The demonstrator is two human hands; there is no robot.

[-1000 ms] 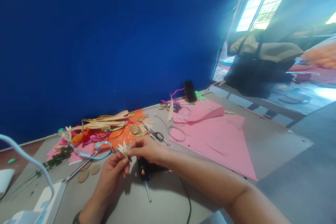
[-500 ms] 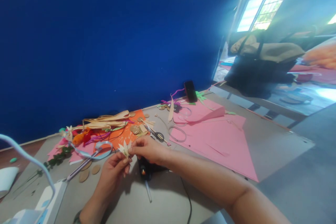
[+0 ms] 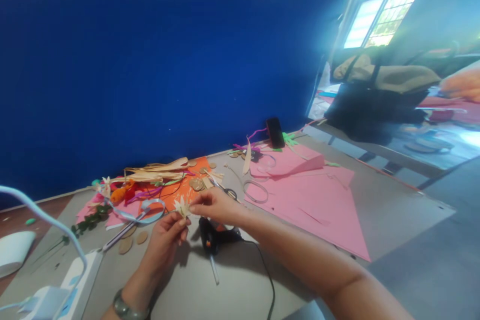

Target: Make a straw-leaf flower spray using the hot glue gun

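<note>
A small cream flower with pointed petals (image 3: 181, 206), like dried husk, is pinched low down between the thumb and fingers of my left hand (image 3: 168, 234). My right hand (image 3: 215, 206) is closed in a pinch at the flower's right edge, its fingertips on a petal. Just below my right hand, a black hot glue gun (image 3: 208, 236) rests on the table with a clear glue stick (image 3: 214, 269) poking out of it. Black-handled scissors (image 3: 230, 193) lie behind my right hand, partly covered by it.
Dried husk strips (image 3: 157, 172), an orange sheet (image 3: 202, 166), a grey-blue ribbon (image 3: 153, 215) and wooden discs (image 3: 126, 245) lie around. Pink sheets (image 3: 300, 210) spread rightward. A phone (image 3: 275, 133) leans on the blue partition (image 3: 168, 70). A power strip (image 3: 84, 272) stands front left.
My right hand has shifted slightly up and away from my left, uncovering more of the glue gun. The flower stays in my left fingers. The whole view has shifted a little.
</note>
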